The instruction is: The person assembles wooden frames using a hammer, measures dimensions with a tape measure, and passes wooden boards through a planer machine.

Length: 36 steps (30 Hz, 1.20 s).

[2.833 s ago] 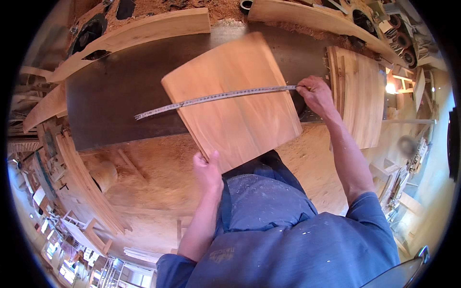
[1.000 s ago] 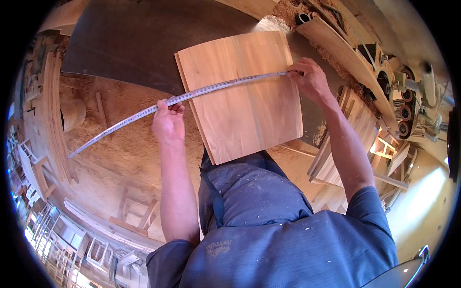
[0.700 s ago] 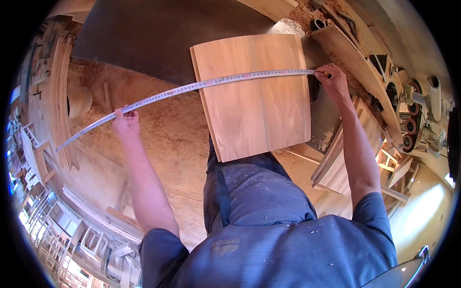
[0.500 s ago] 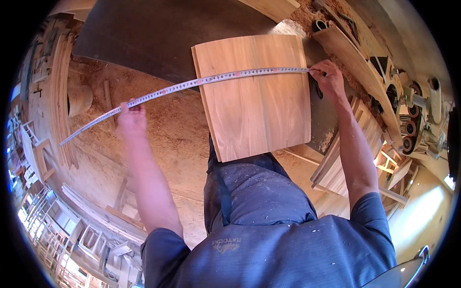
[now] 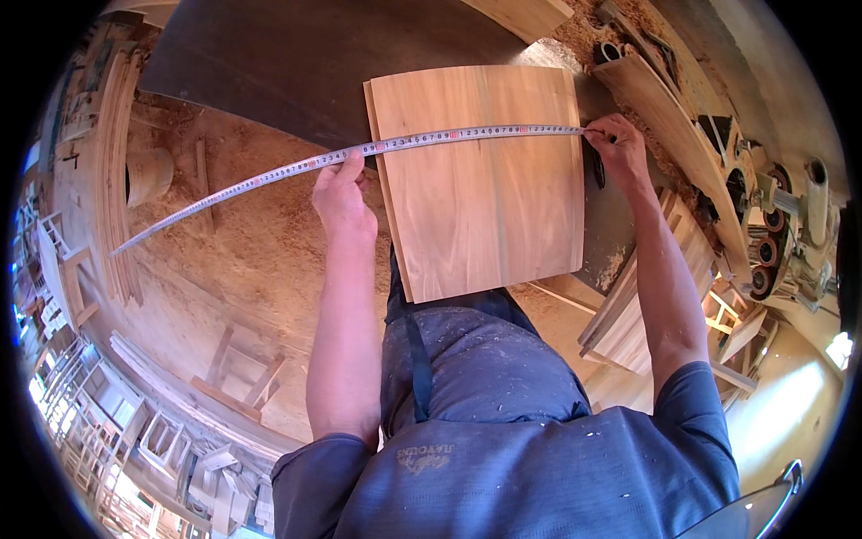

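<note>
A long white tape measure blade (image 5: 431,137) stretches across stacked flat wooden boards (image 5: 489,211) in front of me. Its one end lies at the boards' right edge, where my right hand (image 5: 621,153) pinches it between thumb and fingers. Just off the boards' left edge, my left hand (image 5: 344,193) grips the blade from below, thumb on top. Past that hand the blade runs free to the far left and droops over the floor. At least two boards lie in the stack, their left edges slightly offset.
The boards rest on a dark flat surface (image 5: 242,63) reaching to the back left. A machine with rollers (image 5: 768,238) stands at the right, beside leaning planks (image 5: 637,296). Sawdust covers the floor (image 5: 260,242). Long wooden strips (image 5: 115,180) and a round bucket-like thing (image 5: 148,182) are at left.
My left hand has slid along the blade to the right, from far out at the left to beside the boards' left edge. The right hand stays at the right edge.
</note>
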Each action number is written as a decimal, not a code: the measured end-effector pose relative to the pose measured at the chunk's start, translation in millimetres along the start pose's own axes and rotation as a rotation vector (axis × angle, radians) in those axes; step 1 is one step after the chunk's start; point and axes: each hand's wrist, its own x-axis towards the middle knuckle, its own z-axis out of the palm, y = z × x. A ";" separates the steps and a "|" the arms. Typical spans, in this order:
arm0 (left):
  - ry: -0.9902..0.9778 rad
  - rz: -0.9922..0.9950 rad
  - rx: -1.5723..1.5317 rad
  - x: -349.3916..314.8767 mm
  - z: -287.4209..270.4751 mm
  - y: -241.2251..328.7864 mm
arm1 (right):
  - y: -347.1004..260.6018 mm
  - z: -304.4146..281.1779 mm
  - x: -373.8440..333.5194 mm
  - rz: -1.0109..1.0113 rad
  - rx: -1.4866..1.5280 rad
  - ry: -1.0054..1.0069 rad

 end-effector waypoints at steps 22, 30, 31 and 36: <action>0.035 0.004 -0.035 -22.9 28.1 -3.5 | 5.1 -0.8 9.6 0.017 -0.050 -0.036; 0.034 0.050 -0.054 -21.1 28.3 -10.4 | 1.6 -6.2 13.6 -0.005 -0.031 -0.067; 0.032 0.047 -0.060 -24.1 29.9 -9.6 | 0.1 -7.0 14.0 -0.006 -0.022 -0.070; 0.070 0.058 -0.042 -27.3 33.0 -9.6 | -7.5 -10.7 15.1 0.042 -0.047 -0.103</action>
